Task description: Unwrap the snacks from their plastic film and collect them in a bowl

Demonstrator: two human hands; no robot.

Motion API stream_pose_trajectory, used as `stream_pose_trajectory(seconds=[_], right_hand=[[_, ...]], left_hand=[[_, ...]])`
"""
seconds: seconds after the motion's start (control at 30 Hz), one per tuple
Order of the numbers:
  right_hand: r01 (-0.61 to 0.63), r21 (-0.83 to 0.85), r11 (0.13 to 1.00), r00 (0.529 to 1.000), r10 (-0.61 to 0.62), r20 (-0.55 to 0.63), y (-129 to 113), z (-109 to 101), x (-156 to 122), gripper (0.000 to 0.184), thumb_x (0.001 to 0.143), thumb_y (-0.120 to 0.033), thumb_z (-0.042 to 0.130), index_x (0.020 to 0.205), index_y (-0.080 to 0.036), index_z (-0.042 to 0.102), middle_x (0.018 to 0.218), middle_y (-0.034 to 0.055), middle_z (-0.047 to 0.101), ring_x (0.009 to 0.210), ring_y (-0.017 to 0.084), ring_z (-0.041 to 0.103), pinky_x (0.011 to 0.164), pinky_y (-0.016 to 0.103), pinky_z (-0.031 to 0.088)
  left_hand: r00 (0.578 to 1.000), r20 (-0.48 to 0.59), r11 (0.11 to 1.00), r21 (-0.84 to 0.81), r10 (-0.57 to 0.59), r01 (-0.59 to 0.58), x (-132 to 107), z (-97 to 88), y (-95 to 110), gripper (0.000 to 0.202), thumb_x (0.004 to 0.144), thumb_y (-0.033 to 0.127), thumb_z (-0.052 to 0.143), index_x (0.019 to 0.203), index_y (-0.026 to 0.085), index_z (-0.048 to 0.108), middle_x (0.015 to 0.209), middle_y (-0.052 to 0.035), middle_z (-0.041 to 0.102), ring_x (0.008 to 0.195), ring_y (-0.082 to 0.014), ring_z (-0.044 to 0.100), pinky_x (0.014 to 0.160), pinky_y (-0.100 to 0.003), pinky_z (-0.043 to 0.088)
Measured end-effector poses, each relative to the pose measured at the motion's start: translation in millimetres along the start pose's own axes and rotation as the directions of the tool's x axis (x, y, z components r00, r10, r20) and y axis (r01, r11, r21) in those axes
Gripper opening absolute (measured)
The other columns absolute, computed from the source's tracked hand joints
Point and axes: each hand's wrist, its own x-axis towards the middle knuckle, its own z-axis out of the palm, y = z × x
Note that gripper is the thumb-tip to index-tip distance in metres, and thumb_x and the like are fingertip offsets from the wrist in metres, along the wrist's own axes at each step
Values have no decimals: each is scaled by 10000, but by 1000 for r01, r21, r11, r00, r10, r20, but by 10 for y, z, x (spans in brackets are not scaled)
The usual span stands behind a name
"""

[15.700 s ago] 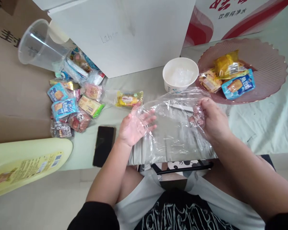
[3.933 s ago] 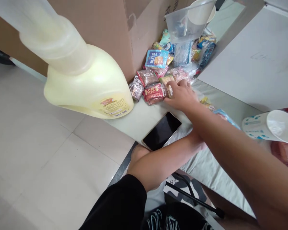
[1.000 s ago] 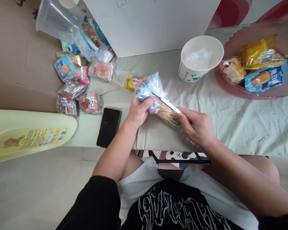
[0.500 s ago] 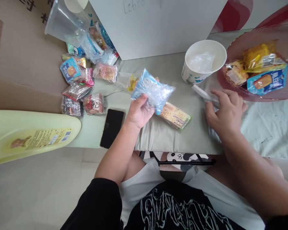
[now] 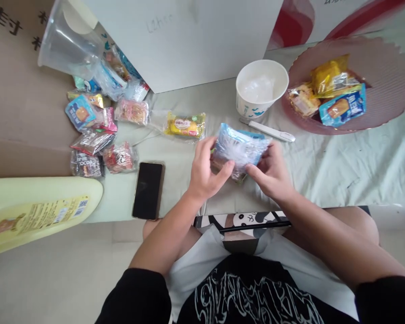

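Cloth (image 5: 334,171), 2 hands (image 5: 204,173) (image 5: 276,174) w/ 1 blue pkt (image 5: 239,146), 1 phone (image 5: 148,191)

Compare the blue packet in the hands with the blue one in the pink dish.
The held packet is between the left hand and right hand; the dish packet lies in the pink dish. The held packet looks crinkled and cloudy; the dish packet looks smoother, its printed side facing up. Both are partly blue.

A pack (image 5: 240,177) under the blue packet (image 5: 239,141) is mostly hidden — the yellow jug (image 5: 43,216) cut off at left
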Motion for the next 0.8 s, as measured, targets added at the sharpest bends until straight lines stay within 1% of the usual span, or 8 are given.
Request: stream_pose_trajectory(seconds=[0.1,0.27,0.33,0.4,0.5,0.6,0.7,0.8], right_hand=[[0,70,998,1000,-1,16,-1,19,12,565,847,-583,700,1245,-294,421,1226,84,632,1030,228,682,866,394,585],[11,86,996,1000,-12,9,11,-21,34,503,876,-537,650,1258,-287,439,1225,86,657,1081,246,663,915,422,568],[-3,84,996,1000,1,20,48,-47,47,485,908,-479,588,1322,-292,420,1188,77,682,1035,248,673,890,441,571],[-12,64,998,1000,11,28,95,-77,58,494,945,-439,500,1406,-298,393,1171,76,699,992,258,681,849,461,578],[-8,-16,1000,1000,8,-2,147,-128,70,536,980,-461,439,1490,-316,359,1232,93,693,987,276,687,811,477,587],[17,-38,999,1000,-17,-2,157,-174,77,677,927,-530,575,1518,-335,310,1278,87,672,1039,276,690,856,467,589],[11,18,1000,1000,-11,-1,138,-205,91,715,871,-560,658,1469,-325,345,1241,66,663,1033,259,681,873,439,583],[-68,-10,998,997,67,-31,101,-221,106,377,903,-557,612,1151,-282,543,956,14,662,810,207,641,724,366,564]], left_hand=[[999,31,999,-22,37,-37,-35,-4,-32,748,556,351,970,1204,254,611,1413,-110,548,1298,-312,558,973,-352,507],[999,-38,997,-67,31,-33,-1,-5,-43,220,812,379,811,886,235,661,1220,-68,681,1167,-229,640,888,-312,537],[995,-83,974,-223,-59,39,49,-29,-12,245,816,407,799,791,231,630,1041,-43,715,1043,-212,680,816,-304,560],[980,-59,904,-401,-190,151,99,-65,37,262,805,434,783,795,239,609,927,-26,710,955,-207,701,741,-305,578],[941,89,794,-515,-326,324,142,-112,124,260,814,451,716,795,238,568,960,-42,725,985,-245,715,743,-361,606],[896,211,737,-513,-390,441,158,-129,169,296,798,433,709,749,227,503,996,-52,739,979,-272,724,757,-416,615],[871,232,698,-526,-433,487,185,-120,145,293,776,392,731,749,227,490,925,-36,738,895,-242,731,725,-382,611],[884,194,705,-543,-424,457,226,-112,85,282,752,362,763,768,232,513,812,-5,708,746,-187,704,646,-311,577]])
